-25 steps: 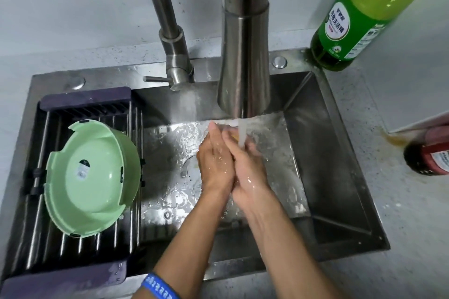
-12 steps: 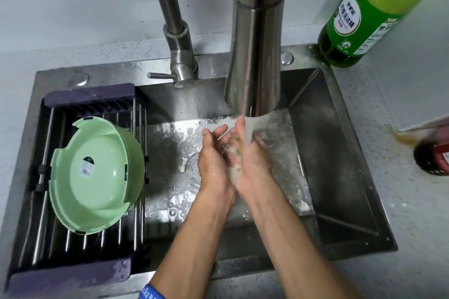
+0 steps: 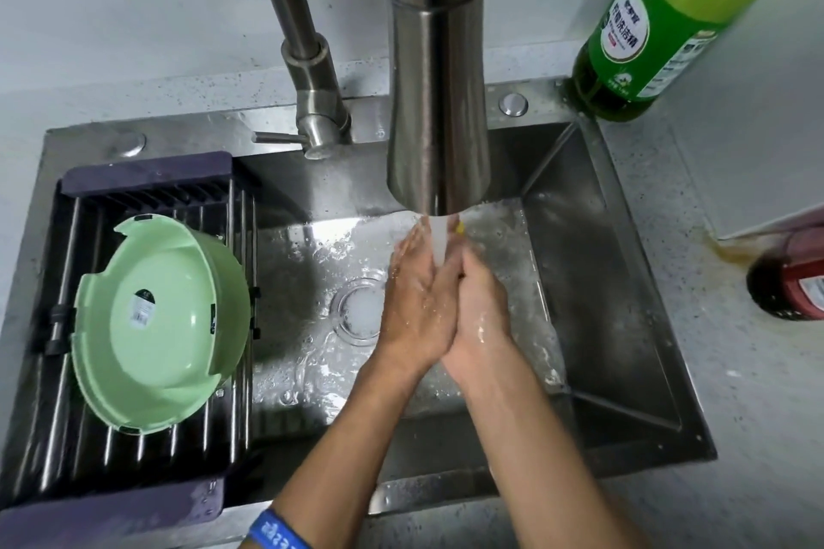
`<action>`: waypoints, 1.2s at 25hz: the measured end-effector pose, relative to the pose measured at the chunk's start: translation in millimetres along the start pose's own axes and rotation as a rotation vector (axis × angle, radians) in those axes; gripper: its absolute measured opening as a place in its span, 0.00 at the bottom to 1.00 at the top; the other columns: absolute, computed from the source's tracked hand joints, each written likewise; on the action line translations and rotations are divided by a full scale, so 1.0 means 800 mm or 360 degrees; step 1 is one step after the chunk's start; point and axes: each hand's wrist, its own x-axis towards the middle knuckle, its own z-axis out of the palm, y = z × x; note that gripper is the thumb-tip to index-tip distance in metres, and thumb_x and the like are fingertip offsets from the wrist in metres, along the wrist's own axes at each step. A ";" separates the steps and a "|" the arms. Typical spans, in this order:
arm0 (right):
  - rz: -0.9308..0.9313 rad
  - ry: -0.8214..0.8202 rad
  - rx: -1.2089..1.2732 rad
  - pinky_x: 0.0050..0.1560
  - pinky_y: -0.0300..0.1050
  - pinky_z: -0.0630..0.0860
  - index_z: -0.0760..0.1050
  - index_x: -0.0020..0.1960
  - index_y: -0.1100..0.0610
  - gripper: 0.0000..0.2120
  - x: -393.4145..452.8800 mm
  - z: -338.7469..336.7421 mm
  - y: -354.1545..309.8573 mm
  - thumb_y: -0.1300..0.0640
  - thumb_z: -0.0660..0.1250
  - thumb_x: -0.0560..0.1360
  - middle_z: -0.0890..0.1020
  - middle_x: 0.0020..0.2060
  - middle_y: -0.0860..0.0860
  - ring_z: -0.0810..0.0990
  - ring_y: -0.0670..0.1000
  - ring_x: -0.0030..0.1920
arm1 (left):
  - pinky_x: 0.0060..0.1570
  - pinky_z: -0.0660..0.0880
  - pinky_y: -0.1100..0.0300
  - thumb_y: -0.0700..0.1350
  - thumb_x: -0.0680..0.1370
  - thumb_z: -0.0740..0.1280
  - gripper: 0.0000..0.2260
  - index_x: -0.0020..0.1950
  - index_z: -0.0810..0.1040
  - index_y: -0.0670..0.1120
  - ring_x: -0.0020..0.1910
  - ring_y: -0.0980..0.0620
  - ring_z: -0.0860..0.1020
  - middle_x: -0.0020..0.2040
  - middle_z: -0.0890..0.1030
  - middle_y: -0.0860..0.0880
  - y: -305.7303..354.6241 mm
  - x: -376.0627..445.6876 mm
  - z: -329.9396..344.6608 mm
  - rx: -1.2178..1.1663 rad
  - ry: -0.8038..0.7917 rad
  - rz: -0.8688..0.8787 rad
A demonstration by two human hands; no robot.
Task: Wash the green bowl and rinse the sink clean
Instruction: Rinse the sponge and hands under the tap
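The green bowl (image 3: 165, 325) lies tilted on its side on the dark drying rack (image 3: 147, 174) over the left part of the steel sink (image 3: 579, 281). A label is stuck inside the bowl. My left hand (image 3: 414, 303) and my right hand (image 3: 481, 308) are pressed together, wet, under the water stream (image 3: 439, 241) from the faucet spout (image 3: 434, 103). The left hand's fingers lie straight against the right hand. My right fingers curl round a small yellow thing (image 3: 459, 228); only its tip peeks out, the rest is hidden.
The drain (image 3: 359, 312) sits just left of my hands on the wet sink floor. A green dish-soap bottle (image 3: 660, 22) stands at the sink's back right corner. On the right counter a dark red bottle (image 3: 798, 281) stands beside a brownish spill.
My hands stayed together under the stream, rubbing; the right fingers went from stretched up to curled. The view shifted slightly. The bowl has not moved.
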 end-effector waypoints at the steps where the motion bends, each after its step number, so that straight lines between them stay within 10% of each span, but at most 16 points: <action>1: -0.0015 -0.0050 0.0132 0.51 0.49 0.79 0.78 0.61 0.58 0.13 -0.004 0.001 0.003 0.56 0.61 0.81 0.84 0.48 0.52 0.83 0.51 0.49 | 0.66 0.71 0.55 0.56 0.82 0.56 0.12 0.58 0.79 0.63 0.61 0.56 0.78 0.60 0.82 0.55 0.009 0.004 -0.001 0.0018 -0.0030 -0.0038; 6: -0.0314 -0.0236 0.0012 0.43 0.36 0.75 0.83 0.42 0.51 0.22 -0.011 0.008 0.010 0.71 0.55 0.74 0.83 0.32 0.42 0.81 0.41 0.41 | 0.39 0.73 0.58 0.50 0.83 0.57 0.14 0.39 0.75 0.56 0.38 0.53 0.77 0.35 0.79 0.53 0.022 0.021 -0.015 -0.0229 0.0110 -0.0553; 14: -0.0039 -0.0330 0.0488 0.21 0.36 0.66 0.76 0.62 0.61 0.14 0.008 0.015 0.018 0.67 0.60 0.78 0.80 0.37 0.52 0.75 0.44 0.29 | 0.19 0.66 0.66 0.52 0.84 0.57 0.17 0.48 0.80 0.42 0.22 0.58 0.71 0.29 0.78 0.52 0.007 0.023 -0.032 -0.0560 0.0269 -0.0619; 19: 0.0096 -0.0303 0.0548 0.21 0.34 0.69 0.76 0.61 0.59 0.16 0.014 0.019 0.007 0.70 0.62 0.77 0.83 0.38 0.54 0.79 0.46 0.28 | 0.47 0.78 0.58 0.60 0.82 0.55 0.23 0.51 0.81 0.45 0.46 0.51 0.83 0.44 0.86 0.49 0.002 -0.001 -0.031 -0.1170 0.0242 -0.0878; 24: 0.0034 -0.0091 0.0497 0.17 0.34 0.64 0.81 0.46 0.59 0.02 0.000 0.032 0.007 0.61 0.72 0.75 0.79 0.32 0.54 0.69 0.43 0.20 | 0.35 0.79 0.63 0.60 0.83 0.54 0.23 0.48 0.82 0.47 0.37 0.52 0.85 0.38 0.86 0.47 0.011 -0.013 -0.029 -0.1204 0.0246 -0.0967; 30: -0.0019 0.0315 0.0383 0.21 0.36 0.59 0.73 0.32 0.59 0.15 -0.010 0.017 0.002 0.57 0.69 0.76 0.71 0.20 0.52 0.65 0.49 0.19 | 0.47 0.79 0.56 0.60 0.83 0.53 0.23 0.51 0.82 0.47 0.47 0.50 0.84 0.48 0.85 0.45 0.005 -0.030 -0.008 -0.1191 0.0063 -0.1064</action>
